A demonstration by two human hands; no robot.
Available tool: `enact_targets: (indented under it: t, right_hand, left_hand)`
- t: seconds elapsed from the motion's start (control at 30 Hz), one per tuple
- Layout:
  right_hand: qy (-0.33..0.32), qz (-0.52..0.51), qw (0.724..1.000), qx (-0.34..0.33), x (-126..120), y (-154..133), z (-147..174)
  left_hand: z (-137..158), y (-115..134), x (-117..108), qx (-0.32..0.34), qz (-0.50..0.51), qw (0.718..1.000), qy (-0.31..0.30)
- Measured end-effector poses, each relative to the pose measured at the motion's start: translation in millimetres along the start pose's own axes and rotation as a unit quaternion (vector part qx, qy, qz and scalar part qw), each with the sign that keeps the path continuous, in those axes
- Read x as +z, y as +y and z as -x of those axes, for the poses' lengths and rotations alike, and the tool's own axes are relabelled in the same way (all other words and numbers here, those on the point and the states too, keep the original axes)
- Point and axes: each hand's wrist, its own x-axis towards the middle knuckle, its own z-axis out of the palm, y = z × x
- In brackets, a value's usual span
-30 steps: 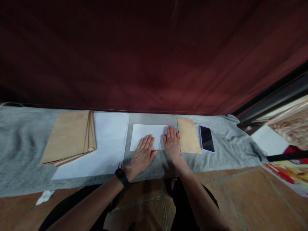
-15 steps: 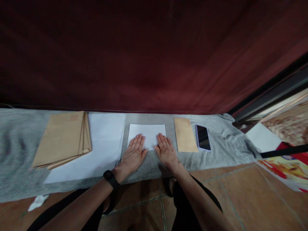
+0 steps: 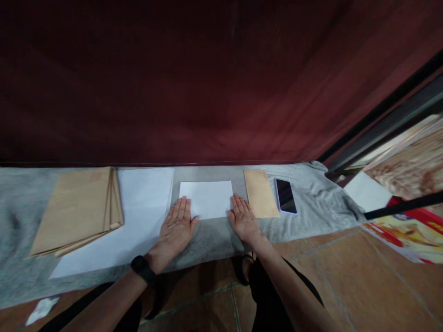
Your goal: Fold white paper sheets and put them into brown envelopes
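Observation:
A folded-size white sheet of paper (image 3: 206,198) lies flat on the grey cloth (image 3: 207,237) in front of me. My left hand (image 3: 177,223) rests flat at its left edge, fingers stretched out, fingertips over the paper's corner area. My right hand (image 3: 243,221) lies flat at the right edge, with its fingers extended beside the paper. Just past the right hand is a single brown envelope (image 3: 262,193). Left of my left hand, larger white sheets (image 3: 143,198) lie partly under a stack of brown envelopes (image 3: 74,203). Neither hand grips anything.
A phone (image 3: 286,196) with a purple edge lies right of the single envelope. A dark red curtain-like surface (image 3: 207,92) rises behind the cloth. Dark bars (image 3: 384,129) and a printed red-and-yellow package (image 3: 411,230) stand at the right. Floor tiles (image 3: 339,276) show below.
My hands have slid apart from the middle of the small white paper toward its left and right edges, uncovering more of it. The view has shifted slightly.

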Motion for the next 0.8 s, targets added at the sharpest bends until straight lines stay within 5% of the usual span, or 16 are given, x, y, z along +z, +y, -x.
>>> enact_targets:
  t: [0.17,0.3,0.8]
  right_hand:
    - [-0.005,-0.02,1.0,0.017,-8.7,-7.9,-6.2]
    - [-0.021,-0.055,0.997,-0.045,-12.9,-23.7,-8.3]
    - [-0.054,-0.045,0.995,-0.068,-5.1,-38.8,-4.8]
  left_hand:
    - [-0.7,13.9,-9.7,0.057,0.023,0.998,0.023]
    - [1.9,31.9,-7.7,0.138,0.061,0.989,0.003]
    - [-54.3,42.8,9.9,0.08,0.034,0.994,-0.071]
